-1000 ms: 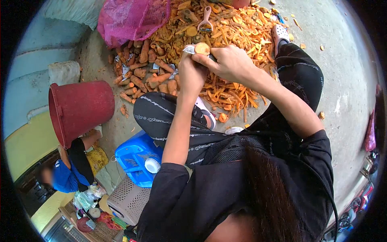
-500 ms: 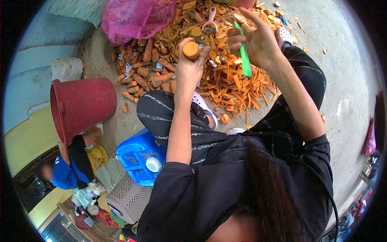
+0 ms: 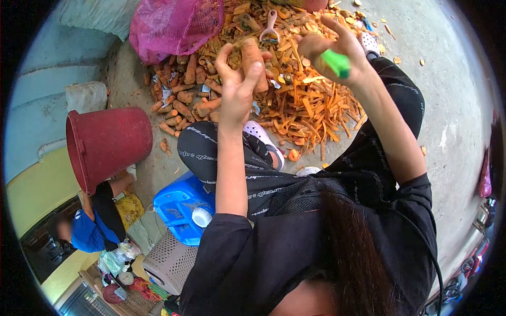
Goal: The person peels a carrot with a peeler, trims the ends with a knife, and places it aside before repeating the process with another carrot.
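An unpeeled-looking carrot [image 3: 252,57] stands almost upright in my left hand [image 3: 236,95], held between the thumb and the fingers, with the index finger lifted off it. To the right, my right hand [image 3: 345,52] grips a green-handled tool [image 3: 336,63]; motion blurs the fingers and the working end cannot be made out. Under both hands spreads a heap of orange carrot peelings [image 3: 305,108]. Whole carrots [image 3: 182,95] lie piled left of the heap. On the peelings beyond my left hand rests a pale-handled peeler [image 3: 270,26].
A pink mesh sack [image 3: 176,26] lies at the upper left, and a dark red bucket [image 3: 110,145] tilts below it. Beside my left knee stands a blue jerrycan [image 3: 184,208], near a grey perforated crate [image 3: 168,260]. A person in blue [image 3: 92,229] sits at the far left.
The carrot in my left hand has turned from end-on to upright, and its fingers have loosened. My right hand has turned, swinging the green handle's end up and to the right.
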`<state>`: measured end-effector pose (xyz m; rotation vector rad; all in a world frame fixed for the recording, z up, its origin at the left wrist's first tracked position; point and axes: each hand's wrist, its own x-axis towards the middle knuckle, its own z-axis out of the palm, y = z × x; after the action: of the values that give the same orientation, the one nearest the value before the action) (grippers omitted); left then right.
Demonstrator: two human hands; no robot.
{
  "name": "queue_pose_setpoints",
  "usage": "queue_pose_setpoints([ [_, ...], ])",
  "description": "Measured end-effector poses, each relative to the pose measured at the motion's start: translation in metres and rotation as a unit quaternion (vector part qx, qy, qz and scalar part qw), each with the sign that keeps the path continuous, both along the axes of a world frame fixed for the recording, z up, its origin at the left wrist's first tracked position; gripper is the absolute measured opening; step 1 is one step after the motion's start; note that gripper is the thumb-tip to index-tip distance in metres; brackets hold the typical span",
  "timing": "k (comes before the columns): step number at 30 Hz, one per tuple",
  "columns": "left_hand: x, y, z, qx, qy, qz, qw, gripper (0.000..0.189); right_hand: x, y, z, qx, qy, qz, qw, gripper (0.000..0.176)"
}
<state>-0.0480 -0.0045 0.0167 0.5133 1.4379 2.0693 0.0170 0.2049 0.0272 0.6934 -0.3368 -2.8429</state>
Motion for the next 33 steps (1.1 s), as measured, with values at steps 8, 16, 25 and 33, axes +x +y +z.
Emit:
queue_pose_setpoints([
  [8,0.006,0.008,-0.014,-0.185,0.230,0.041,0.955,0.043,-0.006,-0.021,0.000,0.821,-0.044,0.082,0.564,0.067],
  [16,0.014,0.008,-0.004,-0.262,0.265,0.064,0.926,0.025,0.010,-0.045,0.017,0.976,0.045,0.122,0.175,0.079],
  [25,0.016,0.007,-0.006,-0.222,0.270,0.042,0.936,0.028,0.010,-0.052,0.006,0.982,0.074,0.066,0.162,0.075],
  [33,0.012,0.003,-0.008,-0.239,0.304,0.005,0.922,0.031,0.010,-0.050,0.007,0.985,0.081,0.077,0.131,0.072],
])
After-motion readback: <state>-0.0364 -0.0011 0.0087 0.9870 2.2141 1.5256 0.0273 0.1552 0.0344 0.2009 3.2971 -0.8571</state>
